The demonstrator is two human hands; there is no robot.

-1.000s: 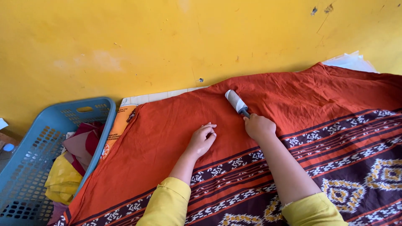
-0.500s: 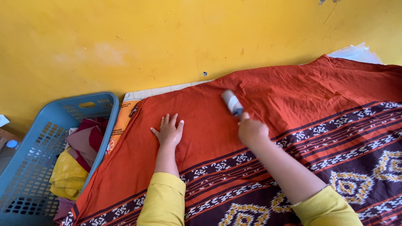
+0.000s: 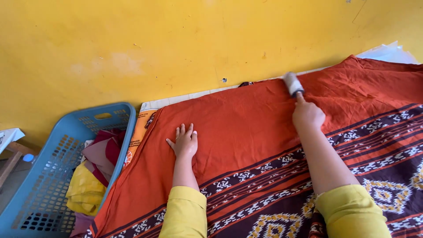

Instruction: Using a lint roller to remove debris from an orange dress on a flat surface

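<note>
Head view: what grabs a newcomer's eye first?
A big orange-red cloth with dark patterned bands fills the right and centre, spread flat below a bright yellow wall. The right hand holds a lint roller at the cloth's far edge, while the left hand lies flat on the plain part. A blue laundry basket of clothes sits at the left.

Left hand (image 3: 185, 143) lies flat with fingers spread; right hand (image 3: 307, 115), arm outstretched, is closed in a grip.
</note>
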